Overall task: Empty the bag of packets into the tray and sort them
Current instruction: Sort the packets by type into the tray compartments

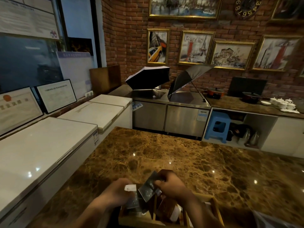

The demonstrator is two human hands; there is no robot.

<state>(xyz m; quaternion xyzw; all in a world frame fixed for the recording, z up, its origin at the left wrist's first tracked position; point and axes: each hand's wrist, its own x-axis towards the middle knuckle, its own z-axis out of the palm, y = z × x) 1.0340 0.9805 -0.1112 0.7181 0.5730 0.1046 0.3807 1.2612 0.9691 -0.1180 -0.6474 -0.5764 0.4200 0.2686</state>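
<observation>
**Both hands on packets above the wooden tray**

The left hand point(115, 190) is curled around a white-ended packet point(130, 188), with more dark packets point(134, 200) showing under its fingers. The right hand point(171, 184) pinches a dark, speckled packet point(148, 189) by its upper edge; this packet hangs tilted between the two hands, just above the tray. Both forearms reach in from the bottom edge of the view.

Under the hands sits a light wooden tray point(212, 204) with upright dividers. Its compartments hold several packets point(167, 209), some dark and some reddish-brown with pale patches; how they are grouped cannot be told, since the hands cover much of them. At the lower right corner a piece of pale, translucent plastic point(269, 219) lies beside the tray; whether it is the bag cannot be told.

The tray rests near the front edge of a brown marbled tabletop point(181, 153). To the left stand white chest freezers point(49, 145). Beyond the tabletop a steel counter carries two opened umbrellas point(148, 78), and a blue stool point(218, 127) stands under the adjoining counter. Framed pictures point(195, 46) hang on the brick wall.
</observation>
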